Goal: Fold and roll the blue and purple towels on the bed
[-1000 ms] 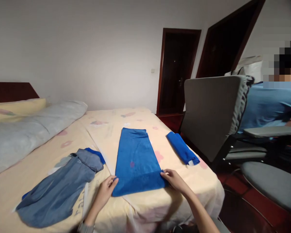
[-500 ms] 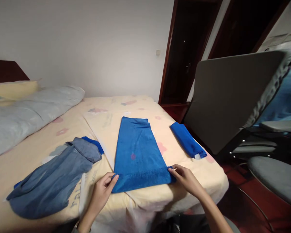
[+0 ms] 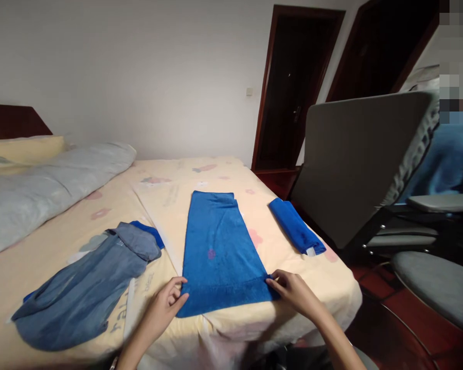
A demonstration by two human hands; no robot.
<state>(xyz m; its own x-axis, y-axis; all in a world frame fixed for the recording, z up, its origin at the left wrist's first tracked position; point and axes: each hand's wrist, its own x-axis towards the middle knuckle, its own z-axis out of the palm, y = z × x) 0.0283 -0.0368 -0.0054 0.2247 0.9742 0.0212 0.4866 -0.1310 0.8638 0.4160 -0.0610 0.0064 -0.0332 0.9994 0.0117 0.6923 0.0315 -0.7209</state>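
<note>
A blue towel [image 3: 221, 246] lies lengthwise on the bed, its near end at the bed's front edge, with a small purple mark on it. My left hand [image 3: 167, 303] is at the towel's near left edge, thumb and fingers apart, the fingertips touching or just beside the cloth. At the near right edge, my right hand [image 3: 291, 290] pinches the towel's border between thumb and fingers. A folded blue cloth [image 3: 296, 226] with a white tag rests to the right. Grey-blue clothing [image 3: 81, 293] lies at the left over a brighter blue cloth [image 3: 148, 228].
A long grey bolster or quilt [image 3: 54, 185] and a yellow pillow [image 3: 27, 149] are at the bed's far left. Beyond the bed's right edge stand a large dark panel [image 3: 355, 164] and a grey seat [image 3: 435, 282]. Part of a person in blue [image 3: 447, 159] shows behind the panel.
My left thumb and fingers have parted at the towel's left corner. The towel's near end now lies flatter, its fringe-like ridge smoothed. The view has shifted slightly.
</note>
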